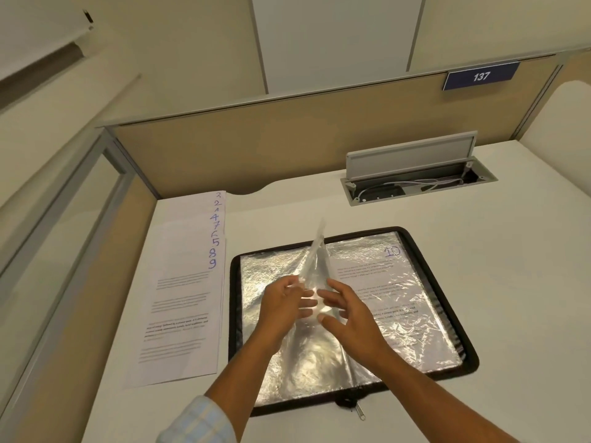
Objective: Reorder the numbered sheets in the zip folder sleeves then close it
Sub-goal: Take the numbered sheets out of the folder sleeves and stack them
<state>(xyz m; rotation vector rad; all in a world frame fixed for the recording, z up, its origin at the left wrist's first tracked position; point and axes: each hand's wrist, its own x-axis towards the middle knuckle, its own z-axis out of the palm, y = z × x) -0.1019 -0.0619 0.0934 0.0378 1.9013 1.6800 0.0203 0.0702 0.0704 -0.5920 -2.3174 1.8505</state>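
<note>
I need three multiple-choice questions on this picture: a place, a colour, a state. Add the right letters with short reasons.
1. Where lies the fanned stack of white numbered sheets? A left of the black zip folder; B inside it; C under it.
2. Colour of the rectangular sign reading 137? A red; B blue; C green.
3. The clear plastic sleeve between left hand and right hand is: A flat; B raised on edge; C torn out.
1 A: it lies beside the folder's left border. 2 B: white digits on blue. 3 B: it stands up over the open folder.
</note>
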